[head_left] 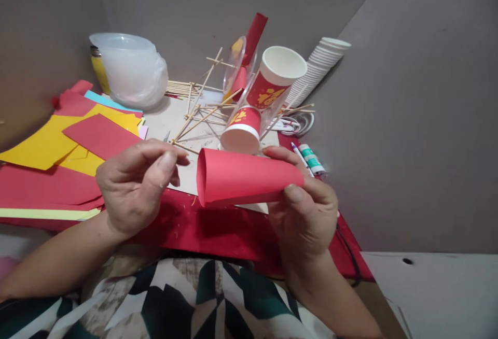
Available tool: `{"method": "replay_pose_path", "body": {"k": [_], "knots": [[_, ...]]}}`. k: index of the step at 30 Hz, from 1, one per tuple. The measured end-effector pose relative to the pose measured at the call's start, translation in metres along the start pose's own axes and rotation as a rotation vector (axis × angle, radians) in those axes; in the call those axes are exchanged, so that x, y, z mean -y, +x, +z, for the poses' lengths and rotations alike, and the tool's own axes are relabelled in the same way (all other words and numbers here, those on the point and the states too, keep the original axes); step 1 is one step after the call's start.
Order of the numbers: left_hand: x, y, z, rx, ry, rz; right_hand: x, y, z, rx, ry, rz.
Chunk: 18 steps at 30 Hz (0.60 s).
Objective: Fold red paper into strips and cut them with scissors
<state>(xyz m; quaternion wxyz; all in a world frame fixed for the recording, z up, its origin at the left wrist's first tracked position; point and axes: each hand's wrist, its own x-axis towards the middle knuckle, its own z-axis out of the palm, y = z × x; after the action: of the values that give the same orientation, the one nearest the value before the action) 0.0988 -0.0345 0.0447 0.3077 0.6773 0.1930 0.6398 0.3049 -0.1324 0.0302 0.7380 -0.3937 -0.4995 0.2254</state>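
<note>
My right hand [307, 209] grips a red paper tube [245, 177] by its narrower right end, thumb in front and fingers behind. The tube lies nearly level above the front of the table, and its wider, open end points left. Just short of that opening is my left hand [134, 181], apart from the tube. Its fingers are curled in with the thumb pressed against them; whether something small is between them is hidden. Behind the tube stand two joined red-and-white paper cups [268, 87], one tilted up and one facing me, beside a frame of thin wooden sticks [200, 113].
Red and yellow paper sheets [35, 142] pile up at the left. Behind them are plastic bowls [130, 69] in a bag. A stack of white paper cups [322, 67] leans on the right wall, with a glue stick [311, 158] nearer me. Red cloth [182, 230] covers the table.
</note>
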Motion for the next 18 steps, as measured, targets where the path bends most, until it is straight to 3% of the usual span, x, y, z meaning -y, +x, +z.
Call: {"method": "replay_pose_path", "body": {"k": [6, 13, 15, 18], "knots": [[-0.010, 0.002, -0.004, 0.262, -0.157, -0.310, -0.001, -0.004, -0.004, -0.016, -0.229, -0.052], [-0.009, 0.008, 0.002, 0.352, -0.322, -0.732, -0.004, -0.003, -0.003, -0.035, -0.291, -0.027], [-0.009, 0.009, 0.003, 0.457, -0.368, -0.807, -0.004, -0.002, -0.002, -0.034, -0.282, -0.026], [-0.009, 0.010, 0.004, 0.590, -0.437, -0.809, -0.005, 0.000, -0.001, -0.046, -0.265, -0.032]]}}
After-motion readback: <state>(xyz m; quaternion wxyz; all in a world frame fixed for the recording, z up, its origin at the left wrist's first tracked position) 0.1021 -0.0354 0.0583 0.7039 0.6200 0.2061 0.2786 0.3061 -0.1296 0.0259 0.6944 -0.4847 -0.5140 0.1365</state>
